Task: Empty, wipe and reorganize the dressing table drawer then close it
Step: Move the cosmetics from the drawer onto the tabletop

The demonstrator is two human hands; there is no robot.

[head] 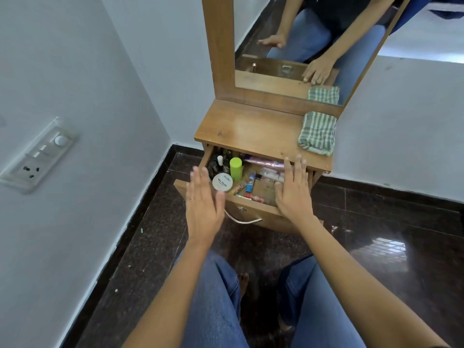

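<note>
Blue jeans [216,297] and two bare forearms fill the foreground, reaching toward the open drawer [252,209] of the wooden dressing table [246,129]. The drawer is pulled out below the tabletop and is still full, so emptying looks barely begun.

The left hand [204,197] hovers over the drawer's front left corner, fingers straight and close together, slightly blurred, holding nothing. The right hand [292,189] lies flat over the right side, fingers straight and a little spread, tips near the tabletop edge. Whether it touches the contents I cannot tell.

Inside, a white nail polish tub [222,182] sits just beside a green cylinder [236,168], with small dark bottles [216,164] crowded at the back left and a pink tube [261,162] along the rear. A folded striped cloth [317,133] waits on the tabletop's right.

The likely risk is a sweeping reach tipping the upright bottles, or round items rolling off the narrow tabletop onto the dark tiled floor [376,217].
</note>
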